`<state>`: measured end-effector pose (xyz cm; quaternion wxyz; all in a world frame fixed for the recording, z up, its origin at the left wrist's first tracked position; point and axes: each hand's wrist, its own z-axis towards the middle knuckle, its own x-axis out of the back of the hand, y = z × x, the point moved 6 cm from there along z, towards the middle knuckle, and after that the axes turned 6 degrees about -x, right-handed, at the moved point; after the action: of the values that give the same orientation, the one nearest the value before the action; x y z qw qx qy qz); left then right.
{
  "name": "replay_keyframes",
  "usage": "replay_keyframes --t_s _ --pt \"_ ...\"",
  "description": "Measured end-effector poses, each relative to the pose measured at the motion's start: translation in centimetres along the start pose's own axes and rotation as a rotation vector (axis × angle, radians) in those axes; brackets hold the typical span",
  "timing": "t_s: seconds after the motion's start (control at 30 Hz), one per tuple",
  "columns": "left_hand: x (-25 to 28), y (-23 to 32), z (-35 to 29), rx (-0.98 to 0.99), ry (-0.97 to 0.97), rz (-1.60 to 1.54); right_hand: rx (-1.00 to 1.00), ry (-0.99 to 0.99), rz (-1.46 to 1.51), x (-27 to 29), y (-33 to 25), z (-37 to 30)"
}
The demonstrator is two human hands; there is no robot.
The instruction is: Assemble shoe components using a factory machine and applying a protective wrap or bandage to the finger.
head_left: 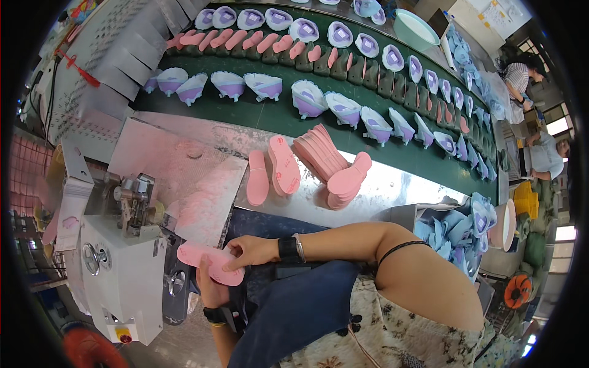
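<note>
I hold a pink shoe insole (211, 259) with both hands, low in front of my lap. My left hand (211, 289) grips it from below, fingers closed around its near side. My right hand (253, 250) pinches its right end, thumb on the upper face. Printed marks show on the insole. Just left of it stands a pale bench machine (123, 270) with handwheels and a metal working head (136, 202). Beyond my hands, a worktop dusted with pink powder (196, 178) carries loose insoles (284, 167) and a leaning stack of insoles (320, 154).
Behind the worktop runs a green conveyor belt (279, 116) with rows of lilac-and-white shoe uppers (308, 100), dark shoe-shaped pieces (356, 72) and pink insoles. A bin of blue pieces (451, 230) stands at right. Two people (546, 153) are farther off, near an orange fan (518, 291).
</note>
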<state>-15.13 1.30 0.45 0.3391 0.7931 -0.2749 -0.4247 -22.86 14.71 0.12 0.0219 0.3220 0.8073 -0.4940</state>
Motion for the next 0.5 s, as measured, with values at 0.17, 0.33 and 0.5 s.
replay_keyframes --t_s 0.17,0.33,0.5 --pt "1.8 -1.0 0.4 -0.046 0.054 0.007 -0.002 -0.035 0.003 -0.2 0.7 0.9" --pt "-1.1 -0.5 1.5 -0.080 -0.007 0.070 0.021 -0.043 0.083 1.4 -0.1 -0.9" --pt "-3.2 -1.9 4.0 0.047 -0.289 -0.134 0.107 0.048 0.270 5.4 -0.6 -4.0"
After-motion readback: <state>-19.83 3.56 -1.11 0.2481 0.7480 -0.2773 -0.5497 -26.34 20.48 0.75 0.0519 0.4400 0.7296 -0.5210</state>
